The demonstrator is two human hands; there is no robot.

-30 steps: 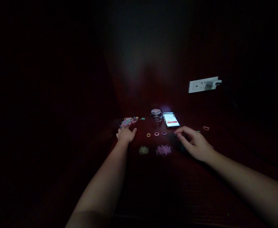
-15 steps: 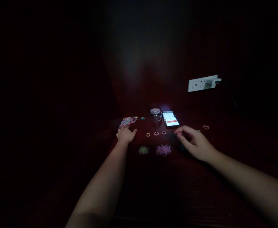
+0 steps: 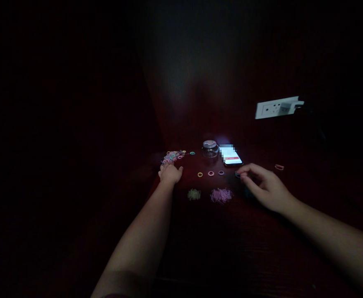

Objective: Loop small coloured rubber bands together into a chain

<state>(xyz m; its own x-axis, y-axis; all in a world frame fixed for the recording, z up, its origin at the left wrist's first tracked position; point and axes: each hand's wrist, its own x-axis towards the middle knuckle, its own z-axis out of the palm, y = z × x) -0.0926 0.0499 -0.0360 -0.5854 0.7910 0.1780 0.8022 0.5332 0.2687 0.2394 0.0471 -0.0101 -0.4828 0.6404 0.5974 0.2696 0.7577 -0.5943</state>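
Head view: right hand (image 3: 268,188) pinches bluish ring (image 3: 237,175); spread left hand (image 3: 170,173) touches ring pile (image 3: 172,157).

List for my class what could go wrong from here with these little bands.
The left hand, at the near edge of the mixed pile, might scatter it. The right hand, near the purple pile, could brush bands loose. Dim light might make the dark band at its fingertips easy to misjudge.
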